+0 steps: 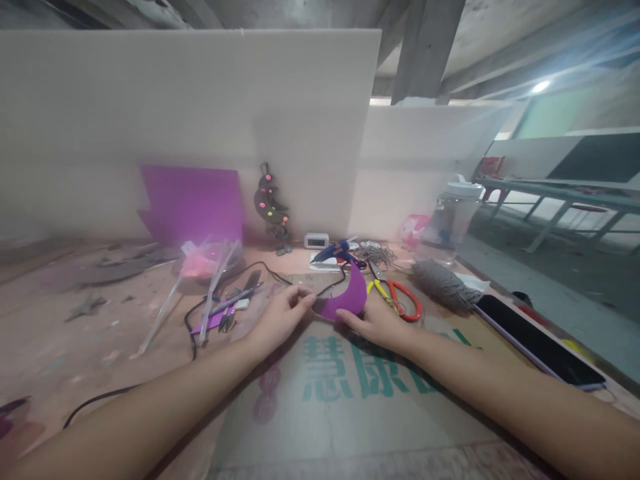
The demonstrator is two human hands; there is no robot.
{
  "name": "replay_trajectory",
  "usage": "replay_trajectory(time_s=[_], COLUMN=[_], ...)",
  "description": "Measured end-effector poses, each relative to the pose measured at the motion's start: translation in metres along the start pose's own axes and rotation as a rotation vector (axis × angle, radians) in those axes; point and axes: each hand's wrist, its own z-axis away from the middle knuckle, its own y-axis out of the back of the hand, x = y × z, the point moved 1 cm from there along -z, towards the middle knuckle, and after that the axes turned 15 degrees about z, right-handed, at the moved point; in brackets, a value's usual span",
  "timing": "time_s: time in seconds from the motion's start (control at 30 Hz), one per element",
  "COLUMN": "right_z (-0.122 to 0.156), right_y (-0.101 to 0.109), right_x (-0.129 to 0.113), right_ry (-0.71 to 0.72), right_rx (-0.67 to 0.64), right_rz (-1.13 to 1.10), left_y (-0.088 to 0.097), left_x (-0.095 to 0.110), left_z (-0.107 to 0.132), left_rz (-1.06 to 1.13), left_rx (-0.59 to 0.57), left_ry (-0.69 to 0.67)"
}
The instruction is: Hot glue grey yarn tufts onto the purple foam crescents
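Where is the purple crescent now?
Just below and right of the head view's centre, the purple crescent is held between left hand and right hand.

A phone (539, 341) lies right of a white, probably digital clock (317, 241).

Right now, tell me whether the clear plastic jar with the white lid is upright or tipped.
Upright: the jar has its lid uppermost.
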Motion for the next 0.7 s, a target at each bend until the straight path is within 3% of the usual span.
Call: replay_trajectory(time_s=[0.4,0.7], right_z=[0.002,0.007], right_y=[0.006,0.012], right_x=[0.002,-0.005], right_ry=[0.051,0.067], right_rx=[-0.117,-0.194], right_rz=[-0.111,-0.073], left_y=[-0.003,0.001], left_x=[0.0,0.004], left_z=[0.001,0.001], left_rz=[0.175,0.1], left_rx=[-0.048,-0.023], left_ry=[0.077,0.001])
